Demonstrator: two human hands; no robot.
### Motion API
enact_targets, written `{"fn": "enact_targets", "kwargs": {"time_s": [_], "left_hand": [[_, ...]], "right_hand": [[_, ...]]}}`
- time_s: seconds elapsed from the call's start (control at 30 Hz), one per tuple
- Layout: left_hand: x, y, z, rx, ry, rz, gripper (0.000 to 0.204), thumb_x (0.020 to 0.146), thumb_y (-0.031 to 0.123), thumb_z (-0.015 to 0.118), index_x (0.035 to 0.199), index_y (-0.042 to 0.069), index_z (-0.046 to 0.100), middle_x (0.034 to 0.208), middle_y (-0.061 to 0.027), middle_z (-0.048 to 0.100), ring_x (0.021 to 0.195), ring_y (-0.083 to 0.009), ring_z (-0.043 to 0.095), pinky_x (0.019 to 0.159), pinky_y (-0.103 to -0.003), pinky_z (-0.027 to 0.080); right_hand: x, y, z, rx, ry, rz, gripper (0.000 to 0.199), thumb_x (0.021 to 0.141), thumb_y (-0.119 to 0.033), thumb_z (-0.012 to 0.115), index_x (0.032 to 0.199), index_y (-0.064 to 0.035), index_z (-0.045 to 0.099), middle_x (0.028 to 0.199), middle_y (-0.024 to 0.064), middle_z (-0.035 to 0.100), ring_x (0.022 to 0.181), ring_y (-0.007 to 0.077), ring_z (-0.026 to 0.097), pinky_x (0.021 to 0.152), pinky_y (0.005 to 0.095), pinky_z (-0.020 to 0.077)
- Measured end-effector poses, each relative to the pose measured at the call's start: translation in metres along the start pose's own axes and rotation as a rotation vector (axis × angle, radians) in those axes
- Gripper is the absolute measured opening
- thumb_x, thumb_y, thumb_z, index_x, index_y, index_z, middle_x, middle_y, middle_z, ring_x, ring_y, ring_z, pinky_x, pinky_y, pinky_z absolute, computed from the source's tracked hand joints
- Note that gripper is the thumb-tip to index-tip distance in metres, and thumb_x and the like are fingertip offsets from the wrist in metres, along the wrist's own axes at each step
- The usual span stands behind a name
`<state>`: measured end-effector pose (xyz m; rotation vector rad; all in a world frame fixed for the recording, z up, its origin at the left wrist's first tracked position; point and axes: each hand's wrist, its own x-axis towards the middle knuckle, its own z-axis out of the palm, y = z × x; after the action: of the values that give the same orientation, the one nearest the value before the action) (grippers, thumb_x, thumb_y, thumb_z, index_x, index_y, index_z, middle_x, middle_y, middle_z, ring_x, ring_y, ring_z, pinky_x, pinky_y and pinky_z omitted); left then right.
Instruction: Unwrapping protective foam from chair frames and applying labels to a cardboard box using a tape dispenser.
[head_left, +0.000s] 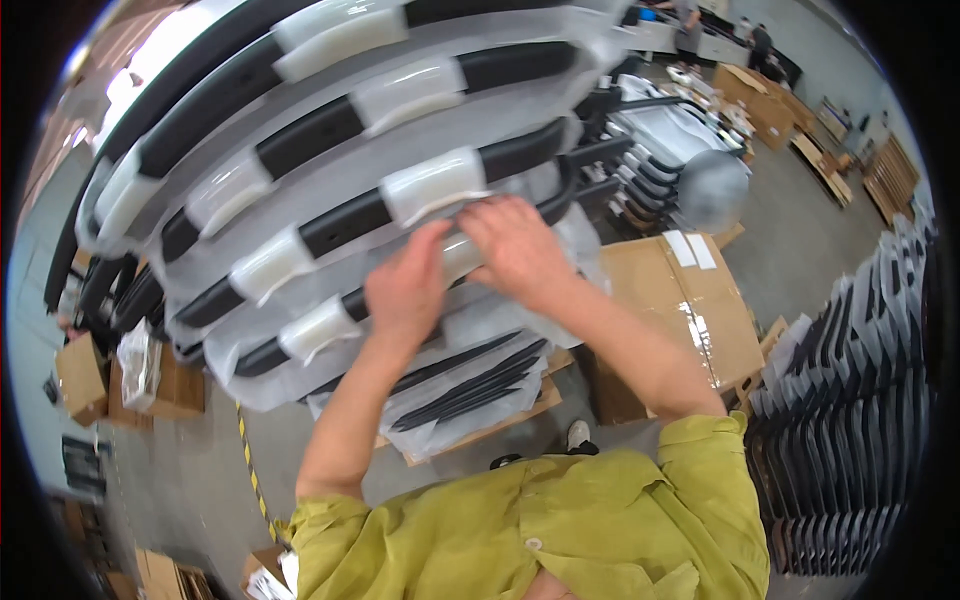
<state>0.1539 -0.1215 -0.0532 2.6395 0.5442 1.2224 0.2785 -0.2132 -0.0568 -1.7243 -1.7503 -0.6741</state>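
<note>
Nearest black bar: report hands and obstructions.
Left hand, right hand close together at white wrap. Black bar partly hidden beneath them. No obstruction visible; cardboard box off right.

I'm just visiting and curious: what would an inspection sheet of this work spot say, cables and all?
Surface: pale translucent sheets layered between rows of black bars.
Things at hand: a black bar with white wraps, in the row by the hands; slim black strips lie below.
Clutter: large cardboard box right of the stack; smaller boxes at left.
Hands: left hand and right hand close together at that bar; exact grip cannot be told.
Cables: nothing seen.
Surroundings: grey floor with striped tape; a tall stack of dark parts at right; people in the background.
</note>
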Motion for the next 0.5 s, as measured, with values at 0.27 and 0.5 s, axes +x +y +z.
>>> {"fn": "enact_targets", "kwargs": {"time_s": [0.27,0.5], "left_hand": [[-0.005,0.021,0.008,0.375,-0.218,0.276,0.058,0.065,0.012,0.068,0.116,-0.001,0.044,0.116,-0.0144,0.048,0.107,-0.034,0.044,0.092,-0.04,0.034],[0.001,0.025,0.015,0.754,-0.305,-0.203,0.058,0.058,0.016,0.072,0.111,0.003,0.05,0.103,-0.0169,0.056,0.094,-0.0328,0.053,0.083,-0.035,0.041]], "right_hand": [[-0.158,0.143,-0.025,0.196,0.317,0.281,0.026,0.064,-0.006,0.063,0.089,-0.0043,0.055,0.092,0.0096,0.056,0.089,0.0274,0.052,0.078,0.0362,0.0418],[-0.367,0.403,0.037,0.003,0.141,1.112,0.024,0.072,-0.012,0.058,0.095,-0.0065,0.054,0.095,0.0121,0.054,0.091,0.0283,0.051,0.078,0.0359,0.0422]]}}
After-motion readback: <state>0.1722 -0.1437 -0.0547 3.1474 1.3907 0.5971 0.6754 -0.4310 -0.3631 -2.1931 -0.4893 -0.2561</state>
